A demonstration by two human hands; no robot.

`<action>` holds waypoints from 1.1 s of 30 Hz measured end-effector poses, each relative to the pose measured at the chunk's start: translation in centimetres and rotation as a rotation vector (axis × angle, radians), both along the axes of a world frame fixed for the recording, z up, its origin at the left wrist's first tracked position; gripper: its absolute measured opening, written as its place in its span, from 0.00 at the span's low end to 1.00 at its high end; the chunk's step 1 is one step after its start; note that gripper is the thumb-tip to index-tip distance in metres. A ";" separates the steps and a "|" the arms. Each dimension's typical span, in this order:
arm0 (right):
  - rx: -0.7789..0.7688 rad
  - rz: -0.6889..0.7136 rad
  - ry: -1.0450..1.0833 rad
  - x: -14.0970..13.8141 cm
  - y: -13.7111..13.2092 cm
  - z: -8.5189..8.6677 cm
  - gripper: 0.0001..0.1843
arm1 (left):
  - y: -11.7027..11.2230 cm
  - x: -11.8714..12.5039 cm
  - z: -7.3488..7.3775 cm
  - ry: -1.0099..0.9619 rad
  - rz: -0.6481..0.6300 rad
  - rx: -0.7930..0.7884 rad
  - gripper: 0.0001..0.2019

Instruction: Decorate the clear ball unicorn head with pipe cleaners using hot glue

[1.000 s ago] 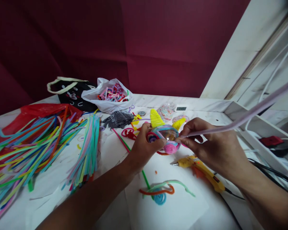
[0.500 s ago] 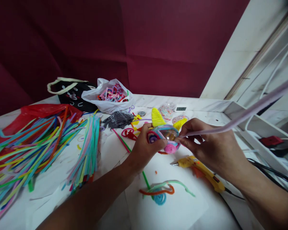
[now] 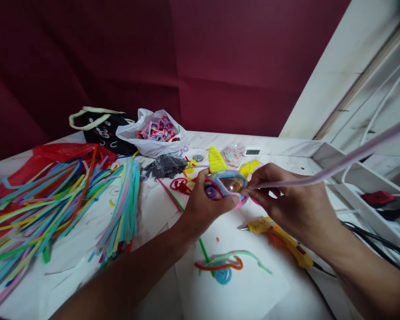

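My left hand (image 3: 205, 208) is closed round a small clear ball (image 3: 229, 184) wrapped in coloured pipe cleaners, with a yellow horn (image 3: 216, 160) and a yellow ear on top. My right hand (image 3: 291, 205) pinches a long pale lilac pipe cleaner (image 3: 340, 162) close to the ball's right side; its free end runs up and off to the right. Both hands are held just above the white table (image 3: 246, 289), fingertips almost touching.
A yellow glue gun (image 3: 278, 235) lies under my right hand, cord trailing right. Bent orange, green and blue pipe cleaners (image 3: 225, 266) lie in front. A big heap of coloured pipe cleaners (image 3: 53, 200) covers the left. A white bag (image 3: 153, 131), a black bag (image 3: 102, 129) and grey tinsel (image 3: 165, 165) sit behind.
The ball has tipped and risen slightly in my left hand, whose thumb now covers its pink lower part. My right hand stays pinched on the lilac pipe cleaner.
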State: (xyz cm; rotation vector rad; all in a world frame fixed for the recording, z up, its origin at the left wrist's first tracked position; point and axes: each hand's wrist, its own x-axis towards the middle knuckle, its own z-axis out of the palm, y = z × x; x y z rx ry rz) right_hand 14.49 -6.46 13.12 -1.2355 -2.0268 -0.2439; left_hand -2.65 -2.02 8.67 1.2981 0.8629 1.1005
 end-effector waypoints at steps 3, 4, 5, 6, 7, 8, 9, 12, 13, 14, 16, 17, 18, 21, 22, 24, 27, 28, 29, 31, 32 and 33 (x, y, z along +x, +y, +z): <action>0.000 0.013 0.017 -0.1 0.0 0.0 0.09 | 0.0 0.0 0.0 -0.005 0.021 -0.011 0.36; 0.000 0.018 0.020 -0.1 0.0 0.0 0.09 | 0.0 0.0 0.0 -0.007 0.024 -0.015 0.37; -0.004 0.018 0.021 -0.1 0.0 0.0 0.09 | 0.1 0.0 0.0 -0.011 0.028 -0.020 0.38; -0.007 0.016 0.021 -0.1 0.0 0.0 0.09 | 0.1 0.0 0.0 -0.017 0.034 -0.024 0.38; -0.008 0.011 0.019 -0.1 -0.1 0.0 0.09 | 0.0 0.0 -0.1 -0.023 0.037 -0.026 0.38; -0.007 0.005 0.018 -0.1 -0.1 0.0 0.09 | 0.0 0.0 -0.1 -0.028 0.039 -0.027 0.37; -0.008 0.003 0.017 -0.2 -0.1 0.0 0.09 | 0.0 0.1 -0.1 -0.032 0.038 -0.028 0.36; 0.003 0.013 0.026 -0.2 -0.2 0.0 0.10 | -0.1 0.1 -0.2 -0.035 0.015 -0.025 0.34; 0.005 0.019 0.030 -0.3 -0.2 0.1 0.11 | -0.2 0.0 -0.2 -0.039 0.008 -0.023 0.34; 0.004 0.027 0.034 -0.4 -0.3 0.2 0.11 | -0.2 0.0 -0.2 -0.043 0.004 -0.021 0.34; 0.002 0.038 0.045 -0.5 -0.4 0.3 0.11 | -0.2 0.0 -0.2 -0.047 -0.004 -0.017 0.33; 0.003 0.043 0.051 -0.6 -0.4 0.4 0.11 | -0.3 0.0 -0.1 -0.046 -0.005 -0.015 0.32; 0.006 0.044 0.055 -0.7 -0.5 0.4 0.10 | -0.3 -0.1 0.0 -0.046 -0.005 -0.012 0.31; 0.014 0.040 0.049 -0.7 -0.6 0.4 0.11 | -0.3 0.0 0.2 -0.049 -0.002 0.005 0.28; 0.011 0.044 0.044 -0.7 -0.7 0.4 0.11 | -0.4 0.0 0.3 -0.051 -0.001 0.010 0.28; 0.001 0.055 0.034 -0.7 -0.8 0.3 0.11 | -0.4 0.1 0.4 -0.054 0.001 0.014 0.27; -0.006 0.059 0.029 -0.6 -0.9 0.2 0.11 | -0.5 0.2 0.4 -0.054 0.012 0.013 0.26; -0.003 0.055 0.024 -0.6 -1.0 0.1 0.10 | -0.5 0.3 0.5 -0.053 0.017 0.013 0.26; 0.002 0.052 0.017 -0.6 -1.1 0.1 0.10 | -0.6 0.3 0.5 -0.054 0.019 0.009 0.26; 0.018 0.059 -0.007 -0.6 -1.2 0.2 0.08 | -0.7 0.3 0.7 -0.055 0.029 -0.002 0.28; 0.029 0.064 -0.018 -0.6 -1.2 0.2 0.07 | -0.7 0.3 0.7 -0.053 0.034 -0.011 0.29; 0.040 0.070 -0.027 -0.6 -1.2 0.3 0.07 | -0.8 0.3 0.8 -0.048 0.037 -0.021 0.31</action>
